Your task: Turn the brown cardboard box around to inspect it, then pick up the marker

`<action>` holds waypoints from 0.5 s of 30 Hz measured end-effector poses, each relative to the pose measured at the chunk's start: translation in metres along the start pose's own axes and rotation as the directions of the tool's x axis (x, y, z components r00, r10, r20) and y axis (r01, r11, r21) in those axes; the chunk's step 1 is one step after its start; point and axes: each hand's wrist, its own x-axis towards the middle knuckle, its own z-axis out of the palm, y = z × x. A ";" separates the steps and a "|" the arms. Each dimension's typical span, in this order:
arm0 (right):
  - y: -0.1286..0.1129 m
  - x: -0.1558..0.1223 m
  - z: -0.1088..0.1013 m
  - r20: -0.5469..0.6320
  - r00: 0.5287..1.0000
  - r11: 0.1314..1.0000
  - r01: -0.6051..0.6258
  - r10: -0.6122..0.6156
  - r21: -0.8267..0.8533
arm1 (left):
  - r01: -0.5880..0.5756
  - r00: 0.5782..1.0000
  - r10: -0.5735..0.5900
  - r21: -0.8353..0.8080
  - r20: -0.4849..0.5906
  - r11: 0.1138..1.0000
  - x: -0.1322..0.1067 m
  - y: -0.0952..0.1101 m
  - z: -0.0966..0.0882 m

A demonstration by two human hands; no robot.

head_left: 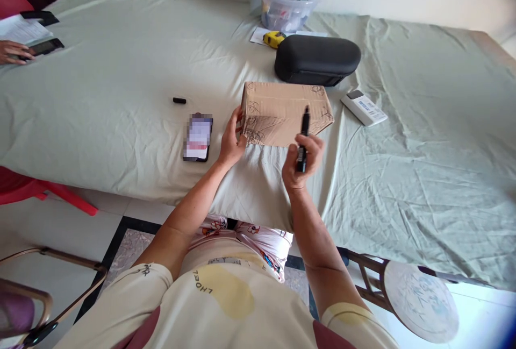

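A brown cardboard box point(278, 104) with black scribbles at its corners stands on the cloth-covered table in front of me. My left hand point(233, 142) grips its left end, fingers behind the side and thumb at the near lower corner. In my right hand point(303, 158) is a black marker point(305, 128), uncapped, its tip pointing away from me. The marker overlaps the box's near right part in view; whether the tip touches the cardboard I cannot tell. The black marker cap point(179, 100) lies to the left, beyond a phone point(198, 137) with a lit, blurred screen.
Behind the box are a black hard case point(318, 58), a yellow tape measure point(274, 39) and a clear tub point(286, 7) of bottles. A white device point(364, 108) lies at right. Another person's hand point(14, 52) rests on a dark phone at far left. A round stool point(421, 300) is below right.
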 end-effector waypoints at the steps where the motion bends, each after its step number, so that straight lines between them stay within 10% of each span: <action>1: 0.007 0.004 -0.005 -0.047 0.998 0.998 -0.039 0.037 -0.043 | 0.016 1.000 -0.016 0.005 -0.014 1.000 -0.001 0.001 -0.002; 5: 0.042 0.018 -0.023 -0.114 0.974 0.960 -0.216 0.198 -0.178 | 0.087 0.988 -0.069 0.133 -0.139 0.987 -0.004 0.007 -0.016; 9: 0.079 0.017 -0.030 0.086 0.898 0.863 -0.384 0.432 -0.328 | 0.245 0.945 -0.139 0.361 -0.296 0.900 0.001 0.024 -0.042; 15: 0.090 0.004 -0.022 0.231 0.792 0.747 -0.373 0.565 -0.551 | 0.619 0.785 -0.348 0.662 -0.513 0.422 0.010 0.061 -0.089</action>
